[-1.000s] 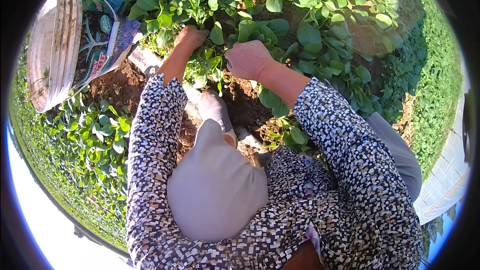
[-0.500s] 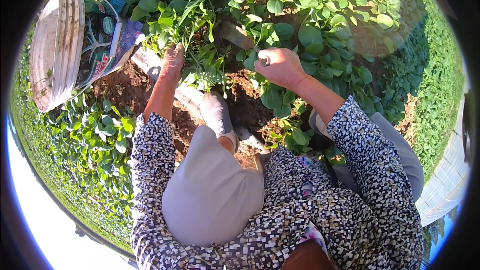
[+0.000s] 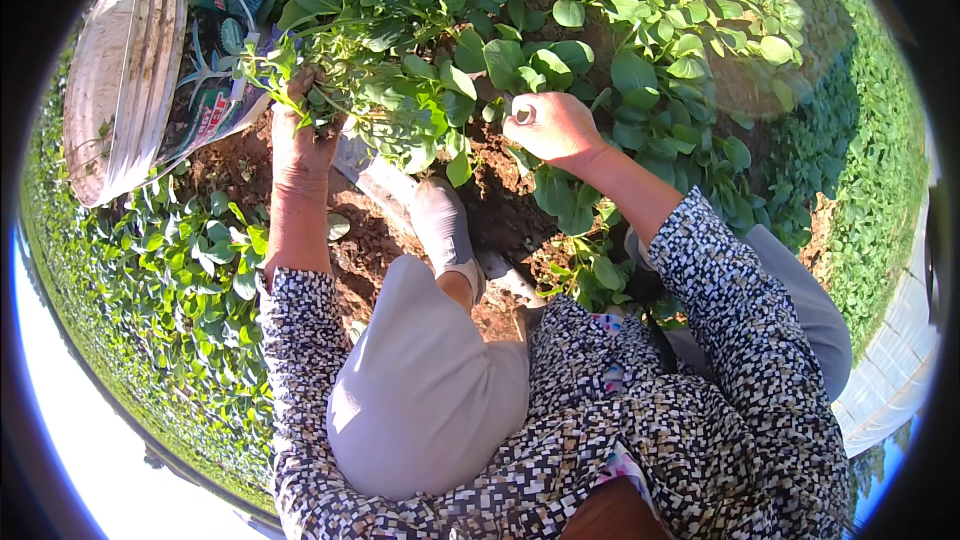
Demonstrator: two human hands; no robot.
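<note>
My left hand (image 3: 303,125) is closed round leafy green plants (image 3: 380,105), whose stems and leaves hang out to its right and partly cover the fingers. It is close to the bucket's right side, low over the soil. My right hand (image 3: 562,130) is a fist round the handle (image 3: 525,114) of a hand tool, the round handle end facing me. Its blade is mostly hidden behind leaves. Broad-leaved greens (image 3: 630,75) grow just beyond the right hand.
A dirty white bucket (image 3: 110,90) with a dark printed label and wire handle lies tipped at the far left. My shoe (image 3: 440,225) rests on brown soil (image 3: 365,260) beside a pale strip (image 3: 375,180). Low greens (image 3: 190,280) grow on the left.
My left hand has moved left toward the bucket, carrying plants with it. The right hand has barely shifted; the tool's broad metal blade, plainer earlier, is now mostly covered by leaves.
</note>
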